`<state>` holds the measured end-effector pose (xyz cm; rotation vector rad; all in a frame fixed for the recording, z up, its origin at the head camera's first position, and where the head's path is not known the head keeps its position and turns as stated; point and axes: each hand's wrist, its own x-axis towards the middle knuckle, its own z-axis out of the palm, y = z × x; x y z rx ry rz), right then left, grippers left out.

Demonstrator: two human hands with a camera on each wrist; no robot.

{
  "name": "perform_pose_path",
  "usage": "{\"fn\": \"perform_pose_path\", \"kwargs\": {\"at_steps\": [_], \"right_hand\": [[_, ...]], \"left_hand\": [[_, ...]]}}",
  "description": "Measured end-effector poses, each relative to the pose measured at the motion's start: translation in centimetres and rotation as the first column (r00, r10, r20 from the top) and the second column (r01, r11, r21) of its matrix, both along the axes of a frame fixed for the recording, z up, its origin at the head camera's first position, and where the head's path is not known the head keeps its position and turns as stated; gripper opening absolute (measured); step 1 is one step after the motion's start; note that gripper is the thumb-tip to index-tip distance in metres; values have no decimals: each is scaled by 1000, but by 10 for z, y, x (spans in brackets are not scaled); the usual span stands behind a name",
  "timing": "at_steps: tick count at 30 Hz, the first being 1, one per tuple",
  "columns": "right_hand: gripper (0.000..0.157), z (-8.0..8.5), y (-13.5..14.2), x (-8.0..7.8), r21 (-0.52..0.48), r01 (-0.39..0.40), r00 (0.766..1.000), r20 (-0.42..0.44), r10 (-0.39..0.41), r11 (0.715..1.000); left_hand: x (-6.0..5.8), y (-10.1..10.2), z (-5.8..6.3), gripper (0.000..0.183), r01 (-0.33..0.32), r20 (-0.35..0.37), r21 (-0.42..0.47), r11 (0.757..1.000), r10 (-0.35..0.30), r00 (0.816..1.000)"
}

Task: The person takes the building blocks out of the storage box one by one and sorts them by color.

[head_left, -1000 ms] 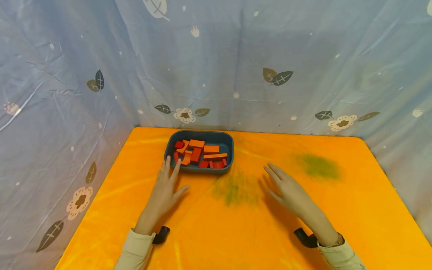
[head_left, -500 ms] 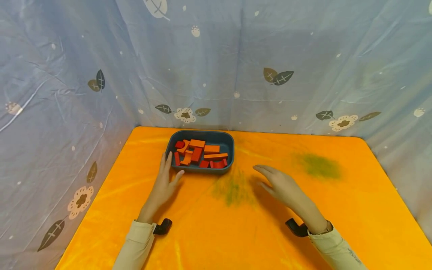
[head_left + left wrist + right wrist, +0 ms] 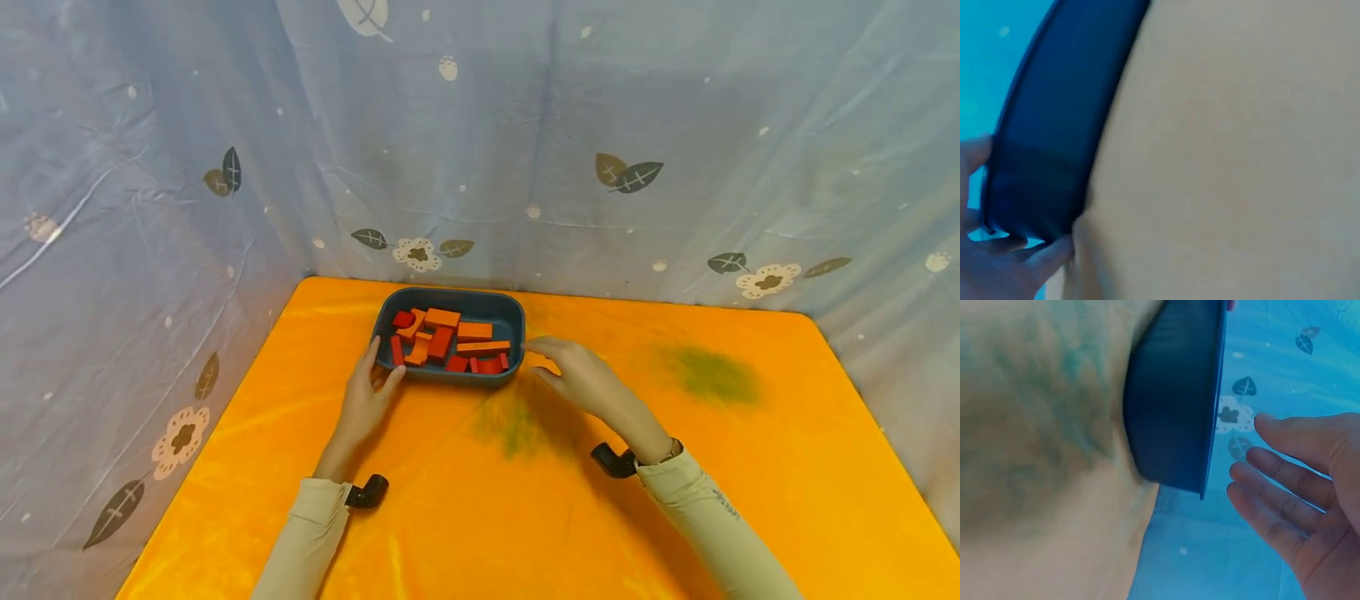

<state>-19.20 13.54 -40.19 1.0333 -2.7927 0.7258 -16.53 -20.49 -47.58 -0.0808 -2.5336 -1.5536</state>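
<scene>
A dark blue rectangular tub [image 3: 450, 379] holding several orange and red blocks [image 3: 441, 342] sits toward the back of the table. My left hand [image 3: 362, 408] is at its near left corner, thumb by the front rim and fingers along the left end. In the left wrist view, the fingers [image 3: 1050, 256] of that hand lie straight against the tub's end wall [image 3: 1041, 187]. Just off the tub's right end is my right hand [image 3: 581, 375], palm toward it. The right wrist view shows its fingers [image 3: 1272, 506] spread and apart from the tub [image 3: 1172, 406], holding nothing.
Under the tub lies a yellow-orange tabletop [image 3: 465, 500] with green smudges [image 3: 712, 373] at the right. Grey-blue patterned cloth [image 3: 487, 125] hangs behind and at both sides. A black wrist piece [image 3: 367, 492] sits at the left cuff, another black piece [image 3: 613, 460] at the right.
My right hand has moved left and slightly away from me, up to the tub's right end. The left hand has settled at the tub's left corner. The blocks have not moved within the tub.
</scene>
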Motion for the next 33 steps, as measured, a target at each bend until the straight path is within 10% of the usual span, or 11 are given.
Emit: {"fn": "perform_pose_path", "kwargs": {"at_steps": [33], "right_hand": [[21, -14, -79, -68, 377, -41, 999, -4, 46, 925]], "left_hand": [[-6, 2, -3, 59, -107, 63, 160, 981, 98, 993]]}}
